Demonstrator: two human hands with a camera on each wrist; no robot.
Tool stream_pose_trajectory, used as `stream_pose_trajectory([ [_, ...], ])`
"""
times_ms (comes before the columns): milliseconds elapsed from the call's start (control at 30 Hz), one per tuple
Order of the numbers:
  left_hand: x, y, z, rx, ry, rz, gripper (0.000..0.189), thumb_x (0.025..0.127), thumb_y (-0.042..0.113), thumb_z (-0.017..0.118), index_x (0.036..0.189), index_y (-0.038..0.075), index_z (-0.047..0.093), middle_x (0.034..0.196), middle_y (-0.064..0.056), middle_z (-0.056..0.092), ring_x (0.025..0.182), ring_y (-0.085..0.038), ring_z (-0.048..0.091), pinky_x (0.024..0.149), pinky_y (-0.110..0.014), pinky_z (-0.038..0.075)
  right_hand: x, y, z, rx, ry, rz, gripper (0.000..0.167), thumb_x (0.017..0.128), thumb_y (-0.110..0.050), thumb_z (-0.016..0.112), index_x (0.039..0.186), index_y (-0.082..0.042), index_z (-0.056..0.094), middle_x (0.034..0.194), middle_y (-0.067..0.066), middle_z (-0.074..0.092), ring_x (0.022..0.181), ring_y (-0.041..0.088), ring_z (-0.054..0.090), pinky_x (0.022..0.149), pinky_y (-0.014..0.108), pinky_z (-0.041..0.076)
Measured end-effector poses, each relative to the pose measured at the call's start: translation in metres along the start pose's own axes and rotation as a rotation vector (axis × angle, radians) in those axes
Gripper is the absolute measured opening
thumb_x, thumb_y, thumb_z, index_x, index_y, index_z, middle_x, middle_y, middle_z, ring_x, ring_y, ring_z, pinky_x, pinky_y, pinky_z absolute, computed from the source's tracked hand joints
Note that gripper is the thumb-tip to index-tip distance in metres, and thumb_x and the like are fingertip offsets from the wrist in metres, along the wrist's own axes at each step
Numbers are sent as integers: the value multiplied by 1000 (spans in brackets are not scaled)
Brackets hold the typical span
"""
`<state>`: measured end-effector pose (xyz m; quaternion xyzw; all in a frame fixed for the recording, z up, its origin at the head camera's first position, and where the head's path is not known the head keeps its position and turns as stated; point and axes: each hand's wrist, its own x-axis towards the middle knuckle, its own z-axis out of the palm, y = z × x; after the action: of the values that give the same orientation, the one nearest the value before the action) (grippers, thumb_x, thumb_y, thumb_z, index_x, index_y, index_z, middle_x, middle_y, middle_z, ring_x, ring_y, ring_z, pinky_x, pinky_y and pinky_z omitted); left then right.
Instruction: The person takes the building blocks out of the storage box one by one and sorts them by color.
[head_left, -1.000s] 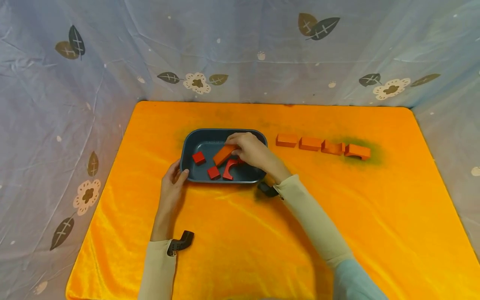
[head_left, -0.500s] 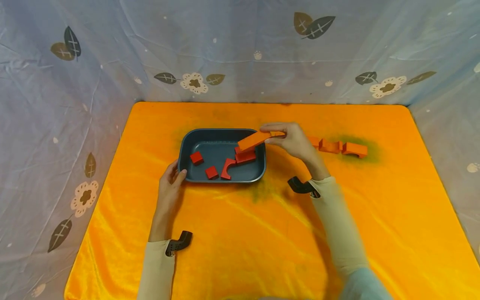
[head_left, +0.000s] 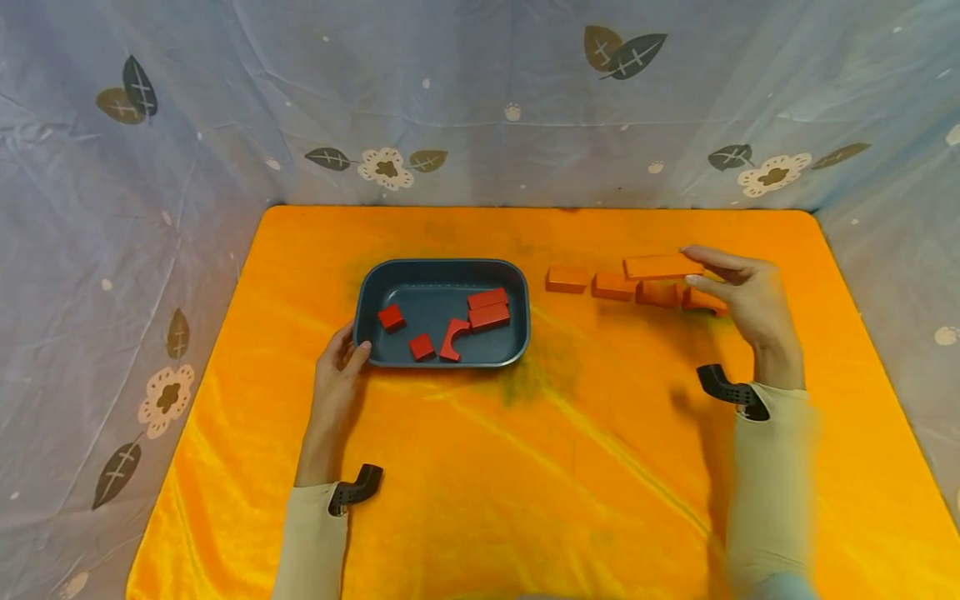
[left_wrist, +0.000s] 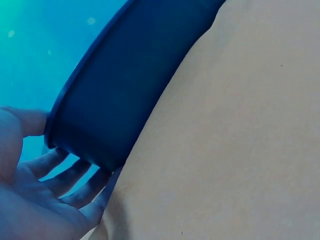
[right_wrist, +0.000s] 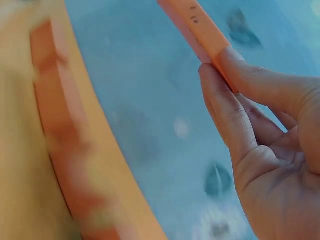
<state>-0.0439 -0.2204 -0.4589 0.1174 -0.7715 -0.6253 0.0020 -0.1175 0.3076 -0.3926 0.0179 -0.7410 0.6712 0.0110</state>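
My right hand [head_left: 750,304] pinches one end of a long orange block [head_left: 660,267] between thumb and fingers. The block is raised above the right part of a row of orange blocks on the table, and it lies nearly level. The right wrist view shows the same orange block [right_wrist: 207,37] at the fingertips. At the left end of a dark blue tray [head_left: 442,365], my left hand [head_left: 336,375] holds the near corner. Its thumb lies on the rim, and in the left wrist view its fingers are against the outer wall of the tray [left_wrist: 115,80].
The row has plain orange blocks [head_left: 566,280] at left, then a hollowed block [head_left: 658,294] and an arched block [head_left: 707,304]. Inside the tray lie several red pieces: small cubes [head_left: 422,347], an arch [head_left: 453,340] and oblong blocks [head_left: 489,317]. A patterned curtain [head_left: 517,100] surrounds the table.
My right hand has lifted the long orange block out of the tray and carried it right, over the row. The left hand and the tray have stayed in place.
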Motion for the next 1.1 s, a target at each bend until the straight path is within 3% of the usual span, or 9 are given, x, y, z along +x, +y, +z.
stream_pose_trajectory([
  [100, 0, 0, -1, 4, 5, 7, 50, 102, 18, 54, 149, 7, 41, 150, -8, 42, 136, -22, 40, 115, -37, 32, -12, 5, -34, 126, 66, 36, 40, 86, 5, 70, 125, -2, 67, 120, -2, 69, 125, 11, 48, 96, 12, 44],
  [300, 2, 2, -3, 11, 11, 3, 51, 101, 17, 54, 149, 6, 40, 150, -9, 42, 137, -22, 38, 116, -36, 30, -32, 26, -91, 449, 184, 102, 41, 84, 20, 60, 123, 6, 63, 117, 3, 70, 110, 7, 62, 83, 21, 54],
  [533, 4, 3, -3, -3, 7, -14, 51, 101, 15, 54, 149, 5, 39, 151, -10, 41, 136, -22, 38, 115, -36, 31, -55, 50, -128, 408, 285, 255, 43, 84, 16, 65, 121, -5, 69, 110, -6, 72, 97, 3, 67, 76, 18, 55],
  [667, 2, 2, -3, 7, 5, -17, 52, 101, 15, 54, 150, 5, 39, 152, -10, 40, 138, -22, 37, 116, -36, 30, -62, 62, -138, 242, 308, 298, 42, 84, 7, 71, 123, -10, 69, 103, -14, 73, 95, -4, 64, 73, 12, 53],
  [800, 1, 2, -3, 19, 8, -6, 51, 101, 15, 54, 149, 5, 39, 151, -10, 41, 138, -22, 36, 117, -37, 29, -62, 72, -143, -141, 299, 361, 49, 85, -16, 77, 132, -18, 63, 102, -32, 66, 116, -6, 50, 82, 3, 43],
  [900, 2, 2, -2, 8, 10, 0, 50, 101, 14, 53, 149, 4, 40, 150, -10, 41, 137, -22, 38, 116, -37, 29, -59, 76, -143, -342, 268, 398, 53, 87, -29, 75, 137, -24, 58, 101, -41, 59, 130, -4, 38, 92, 0, 33],
  [1100, 3, 1, 1, 12, 8, -10, 51, 101, 14, 54, 149, 4, 39, 150, -11, 41, 137, -23, 37, 117, -37, 29, -54, 77, -147, -441, 201, 381, 51, 88, -34, 72, 137, -26, 58, 95, -46, 57, 126, -10, 39, 88, -3, 31],
])
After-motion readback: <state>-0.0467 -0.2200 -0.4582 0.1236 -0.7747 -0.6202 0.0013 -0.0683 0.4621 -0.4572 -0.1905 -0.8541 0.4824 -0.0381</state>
